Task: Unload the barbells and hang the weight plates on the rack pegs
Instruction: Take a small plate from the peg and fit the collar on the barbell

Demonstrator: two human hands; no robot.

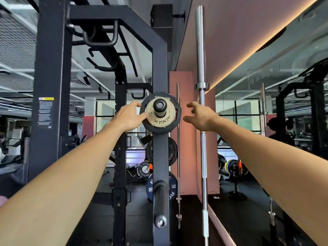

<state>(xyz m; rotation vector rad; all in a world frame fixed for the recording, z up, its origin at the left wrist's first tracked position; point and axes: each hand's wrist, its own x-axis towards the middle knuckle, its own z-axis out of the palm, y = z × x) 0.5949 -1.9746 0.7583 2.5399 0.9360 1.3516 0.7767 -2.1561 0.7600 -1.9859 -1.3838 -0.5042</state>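
A small tan Rogue plate (160, 119) hangs on the upper peg (160, 104) of the black rack upright (159, 68), in front of a larger black plate (177, 110). My left hand (130, 118) reaches to the left rim of these plates, fingers at the black plate's edge and thumb near the tan one. My right hand (200, 116) hovers just right of the plates, fingers spread and loosely bent, holding nothing. Lower down the upright, a bare peg (160, 205) points toward me, with a blue 20 plate (173, 189) behind it.
A silver barbell (201, 103) stands upright against the pink wall to the right of the rack, and a thinner bar (178, 157) stands beside it. Another black plate (172, 153) hangs mid-upright. A mirror (275, 121) covers the right wall. More plates (143, 170) lie on the floor behind.
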